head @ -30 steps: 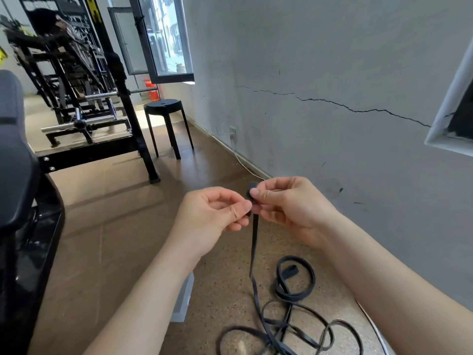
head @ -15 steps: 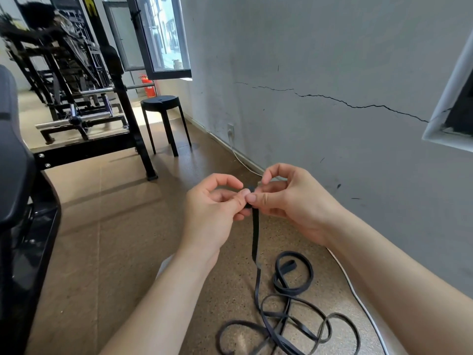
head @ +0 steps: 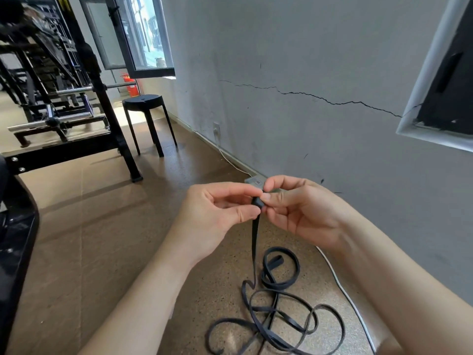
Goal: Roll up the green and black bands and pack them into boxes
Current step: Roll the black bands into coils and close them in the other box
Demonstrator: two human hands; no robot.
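Note:
A long black band (head: 275, 301) lies in loose tangled loops on the speckled floor below my hands. One end rises straight up to a small tight roll (head: 257, 201) held at chest height. My left hand (head: 217, 213) pinches the roll between thumb and forefinger from the left. My right hand (head: 299, 208) pinches it from the right, fingertips touching the left hand's. No green band and no box is in view.
A grey cracked wall (head: 307, 98) runs along the right, with a white cable (head: 343, 285) along its base. A black stool (head: 146, 119) and a black gym frame (head: 76, 124) stand ahead to the left. Black equipment (head: 12, 239) crowds the left edge.
The roll at the band's end has grown slightly as both hands turned it. My hands stay together at about the same height; the floor loops have shifted a little.

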